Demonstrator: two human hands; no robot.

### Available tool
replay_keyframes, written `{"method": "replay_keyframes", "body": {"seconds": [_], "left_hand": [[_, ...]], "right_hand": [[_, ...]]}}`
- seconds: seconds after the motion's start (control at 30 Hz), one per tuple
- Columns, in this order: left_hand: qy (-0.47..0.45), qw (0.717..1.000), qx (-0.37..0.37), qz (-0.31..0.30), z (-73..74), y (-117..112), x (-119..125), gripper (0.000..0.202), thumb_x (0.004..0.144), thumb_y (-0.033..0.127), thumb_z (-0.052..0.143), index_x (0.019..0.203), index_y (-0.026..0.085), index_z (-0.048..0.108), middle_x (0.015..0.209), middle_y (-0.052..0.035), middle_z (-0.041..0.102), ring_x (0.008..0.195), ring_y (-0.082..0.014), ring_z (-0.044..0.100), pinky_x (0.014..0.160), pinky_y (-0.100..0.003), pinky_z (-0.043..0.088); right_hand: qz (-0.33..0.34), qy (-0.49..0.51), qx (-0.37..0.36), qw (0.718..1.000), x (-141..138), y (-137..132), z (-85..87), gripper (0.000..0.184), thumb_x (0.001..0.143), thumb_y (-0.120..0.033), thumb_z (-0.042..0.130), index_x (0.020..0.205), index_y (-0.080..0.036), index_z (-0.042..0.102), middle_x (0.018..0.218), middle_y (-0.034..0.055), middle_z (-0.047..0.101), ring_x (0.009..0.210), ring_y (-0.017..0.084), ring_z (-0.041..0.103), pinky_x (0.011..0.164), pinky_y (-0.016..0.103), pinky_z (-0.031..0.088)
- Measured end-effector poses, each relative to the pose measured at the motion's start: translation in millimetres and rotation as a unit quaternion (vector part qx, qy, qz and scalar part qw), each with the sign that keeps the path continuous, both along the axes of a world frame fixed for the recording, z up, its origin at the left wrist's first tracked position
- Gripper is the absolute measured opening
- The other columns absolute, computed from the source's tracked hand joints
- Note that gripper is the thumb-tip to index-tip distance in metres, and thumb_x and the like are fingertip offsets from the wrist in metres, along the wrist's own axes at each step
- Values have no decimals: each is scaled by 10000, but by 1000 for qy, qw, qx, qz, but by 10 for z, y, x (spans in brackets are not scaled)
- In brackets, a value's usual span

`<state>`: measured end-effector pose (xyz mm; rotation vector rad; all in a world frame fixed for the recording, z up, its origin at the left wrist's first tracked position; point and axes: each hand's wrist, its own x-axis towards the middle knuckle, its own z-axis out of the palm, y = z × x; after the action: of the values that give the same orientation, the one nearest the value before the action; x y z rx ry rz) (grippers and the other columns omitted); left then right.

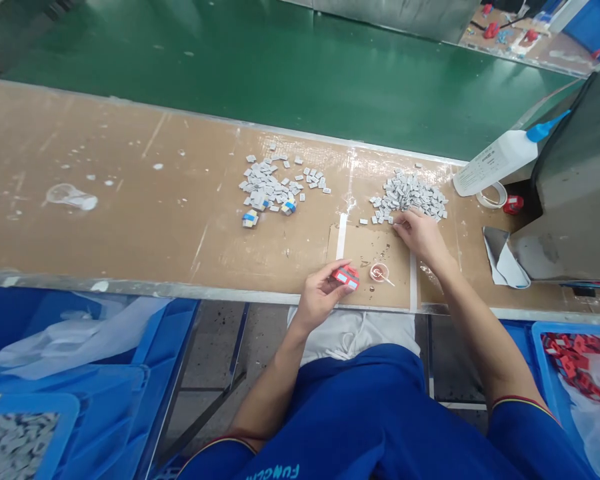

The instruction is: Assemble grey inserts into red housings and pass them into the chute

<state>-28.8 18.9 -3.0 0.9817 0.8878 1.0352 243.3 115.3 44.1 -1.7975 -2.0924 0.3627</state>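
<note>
Near the front edge of the bench, my left hand (pixel 317 298) grips a small red toy car (pixel 347 277) with grey and pale parts between thumb and fingers. My right hand (pixel 420 237) reaches to the near edge of a pile of small flat grey pieces (pixel 413 193). Its thumb and forefinger are pinched together; whatever is between them is too small to make out. Between the hands, a small round cup (pixel 379 272) with a thin white stick in it rests on a cardboard sheet (pixel 395 293).
Left of centre lies a second heap of grey pieces (pixel 267 183), with several yellow-and-blue blocks (pixel 250 218) beside it. At right stand a white squeeze bottle (pixel 497 163) and a tape roll (pixel 492 196). A green belt (pixel 280 73) runs behind. Blue bins (pixel 540 333) flank me.
</note>
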Motion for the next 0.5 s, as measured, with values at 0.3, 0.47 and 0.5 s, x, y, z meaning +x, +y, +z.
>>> {"method": "replay_keyframes", "body": {"seconds": [0.3,0.47,0.5], "left_hand": [[-23,999,41,-21,0,18,-27,571,834,348,869,1351,165,709,1184,-125,793,1059,-215,763,982,-317,617],[-18,998,55,-19,-28,30,-26,572,849,335,859,1362,150,688,1194,-140,793,1089,-216,765,982,-308,617],[-24,998,59,-15,-35,30,-24,585,847,330,862,1373,155,675,1199,-140,793,1088,-208,767,970,-294,619]], "right_hand": [[31,-212,-85,973,224,-501,293,304,958,-91,472,902,-139,768,882,133,647,768,235,589,699,328,382],[-30,-137,-41,989,132,-542,73,245,953,-120,519,1094,-121,719,1005,153,723,905,280,651,766,339,447],[-40,-105,-35,993,134,-556,36,207,942,-142,554,1060,-132,724,993,142,732,897,277,663,773,340,463]]}}
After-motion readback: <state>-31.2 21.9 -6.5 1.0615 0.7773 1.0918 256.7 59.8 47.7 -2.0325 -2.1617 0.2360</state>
